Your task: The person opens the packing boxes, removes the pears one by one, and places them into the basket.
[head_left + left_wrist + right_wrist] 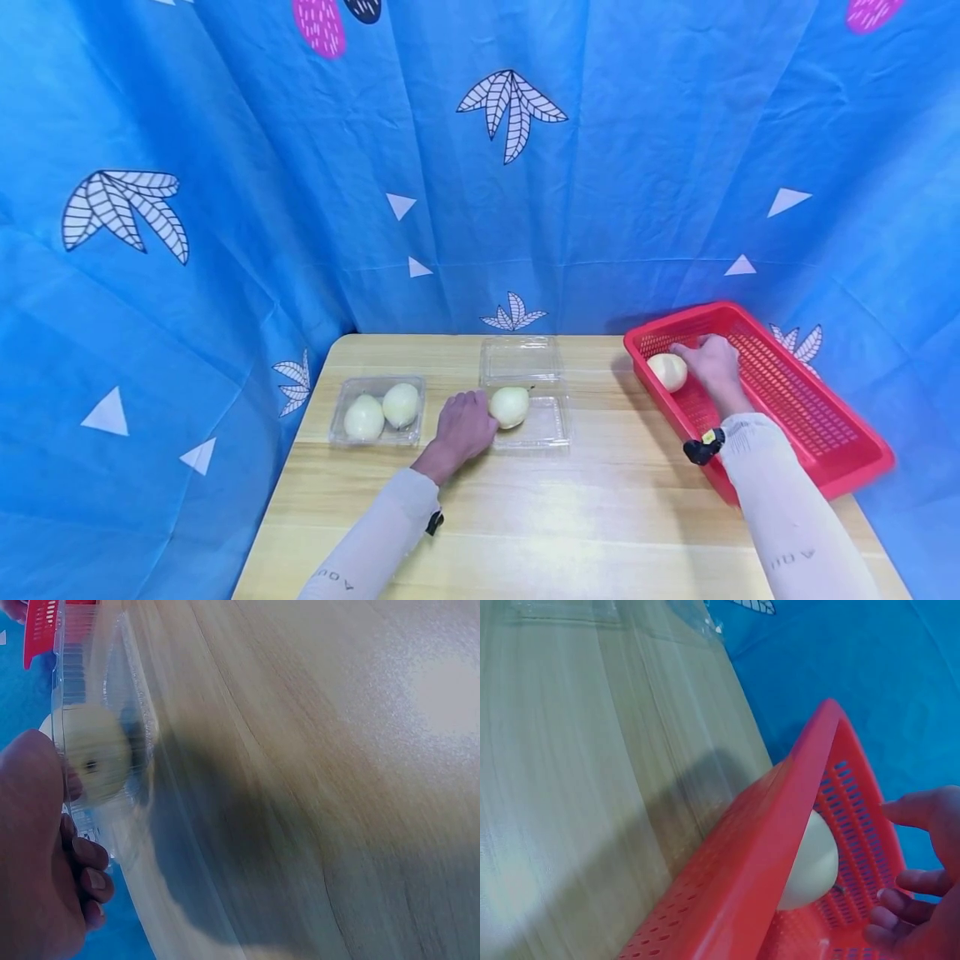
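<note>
A pale yellow pear (509, 407) sits in an opened clear plastic box (543, 423) at the table's middle. My left hand (462, 426) pinches the left side of that box, beside the pear. Through the clear wall in the left wrist view, a fingertip shows near the pear (97, 761); whether it touches the fruit I cannot tell. Inside the red basket (851, 479) lies another pear (667, 372) against the left wall. My right hand (712, 367) hovers over it there. In the right wrist view the fingers (911, 814) are loosely spread, apart from the pear (810, 866).
Two pears fill a second clear box (337, 427) on the left. The opened lid (521, 358) lies flat behind the middle box. A patterned blue curtain (600, 167) hangs behind the wooden table (570, 517) and along its sides. The basket's raised rim surrounds my right hand.
</note>
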A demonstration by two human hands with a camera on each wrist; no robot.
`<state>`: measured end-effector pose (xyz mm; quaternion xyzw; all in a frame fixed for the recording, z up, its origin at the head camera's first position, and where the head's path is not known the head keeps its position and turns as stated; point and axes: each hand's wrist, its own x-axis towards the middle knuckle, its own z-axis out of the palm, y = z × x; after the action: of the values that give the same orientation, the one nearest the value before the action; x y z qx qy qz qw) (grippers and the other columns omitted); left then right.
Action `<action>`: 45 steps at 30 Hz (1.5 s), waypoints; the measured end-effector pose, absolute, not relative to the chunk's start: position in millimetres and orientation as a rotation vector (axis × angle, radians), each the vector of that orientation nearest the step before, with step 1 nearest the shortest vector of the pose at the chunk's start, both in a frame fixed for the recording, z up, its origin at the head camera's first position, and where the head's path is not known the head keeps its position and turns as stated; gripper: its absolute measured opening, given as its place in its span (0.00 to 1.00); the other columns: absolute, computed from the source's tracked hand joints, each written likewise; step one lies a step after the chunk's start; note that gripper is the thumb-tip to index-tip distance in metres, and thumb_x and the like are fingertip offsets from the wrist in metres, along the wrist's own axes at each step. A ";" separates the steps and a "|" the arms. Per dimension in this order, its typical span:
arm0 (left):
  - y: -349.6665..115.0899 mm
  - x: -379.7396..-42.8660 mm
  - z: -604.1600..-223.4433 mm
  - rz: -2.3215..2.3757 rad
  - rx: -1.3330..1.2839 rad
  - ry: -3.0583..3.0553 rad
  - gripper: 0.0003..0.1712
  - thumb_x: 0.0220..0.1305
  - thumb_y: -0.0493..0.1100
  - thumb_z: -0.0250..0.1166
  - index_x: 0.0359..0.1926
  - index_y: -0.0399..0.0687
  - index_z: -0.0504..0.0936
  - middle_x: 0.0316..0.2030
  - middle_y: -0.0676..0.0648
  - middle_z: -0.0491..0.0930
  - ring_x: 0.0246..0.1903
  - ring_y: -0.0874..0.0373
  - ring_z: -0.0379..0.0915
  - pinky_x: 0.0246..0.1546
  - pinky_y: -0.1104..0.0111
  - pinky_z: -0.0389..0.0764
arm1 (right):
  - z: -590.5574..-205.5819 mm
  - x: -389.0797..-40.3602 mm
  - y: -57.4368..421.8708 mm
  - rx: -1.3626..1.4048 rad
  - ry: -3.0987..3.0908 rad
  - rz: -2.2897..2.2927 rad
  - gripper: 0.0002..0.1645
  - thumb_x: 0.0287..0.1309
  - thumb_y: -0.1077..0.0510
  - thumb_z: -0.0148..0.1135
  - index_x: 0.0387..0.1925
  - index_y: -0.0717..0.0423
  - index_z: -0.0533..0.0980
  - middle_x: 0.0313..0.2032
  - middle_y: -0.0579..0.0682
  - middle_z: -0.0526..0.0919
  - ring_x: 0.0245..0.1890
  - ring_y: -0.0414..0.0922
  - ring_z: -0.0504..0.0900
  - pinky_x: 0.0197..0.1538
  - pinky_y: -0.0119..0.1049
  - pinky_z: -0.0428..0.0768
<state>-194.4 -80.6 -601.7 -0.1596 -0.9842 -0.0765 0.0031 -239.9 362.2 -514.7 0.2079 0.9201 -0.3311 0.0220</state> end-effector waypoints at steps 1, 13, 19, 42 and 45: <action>-81.1 -194.5 -601.7 -0.237 -0.500 -3.086 0.13 0.65 0.52 0.55 0.38 0.47 0.74 0.29 0.49 0.73 0.28 0.56 0.66 0.34 0.67 0.69 | -513.8 -239.9 360.8 0.635 2.854 -1.035 0.45 0.66 0.41 0.64 0.66 0.76 0.69 0.63 0.76 0.74 0.65 0.71 0.71 0.62 0.60 0.77; -81.3 -195.1 -600.6 -0.249 -0.500 -3.088 0.12 0.64 0.51 0.55 0.36 0.47 0.73 0.28 0.50 0.72 0.28 0.55 0.65 0.34 0.66 0.69 | -507.6 -239.0 329.2 0.512 2.930 -1.090 0.44 0.67 0.42 0.65 0.70 0.70 0.67 0.66 0.73 0.74 0.67 0.70 0.70 0.69 0.61 0.72; -81.1 -196.3 -602.4 -0.237 -0.506 -3.085 0.12 0.65 0.51 0.55 0.36 0.47 0.73 0.28 0.50 0.72 0.27 0.55 0.65 0.33 0.66 0.69 | -506.0 -236.3 309.4 0.409 2.962 -1.106 0.43 0.66 0.44 0.66 0.70 0.69 0.67 0.65 0.73 0.74 0.65 0.69 0.73 0.68 0.63 0.73; -80.9 -195.6 -601.6 -0.270 -0.474 -3.113 0.14 0.65 0.51 0.55 0.40 0.45 0.74 0.31 0.48 0.73 0.30 0.53 0.66 0.37 0.64 0.70 | -526.6 -221.4 234.5 0.167 2.937 -1.313 0.40 0.59 0.46 0.73 0.65 0.68 0.74 0.59 0.69 0.82 0.58 0.65 0.82 0.61 0.58 0.80; -80.4 -195.2 -601.0 -0.280 -0.479 -3.107 0.14 0.65 0.52 0.55 0.40 0.45 0.74 0.30 0.48 0.73 0.30 0.54 0.66 0.36 0.65 0.70 | -531.8 -218.9 223.6 0.132 2.959 -1.310 0.39 0.57 0.47 0.74 0.62 0.69 0.76 0.56 0.70 0.83 0.56 0.64 0.84 0.59 0.57 0.82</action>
<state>-195.2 -80.4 -601.0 -0.1516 -0.9844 -0.0886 -0.0074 -218.9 223.6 -531.8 0.0407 0.9125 -0.4041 -0.0486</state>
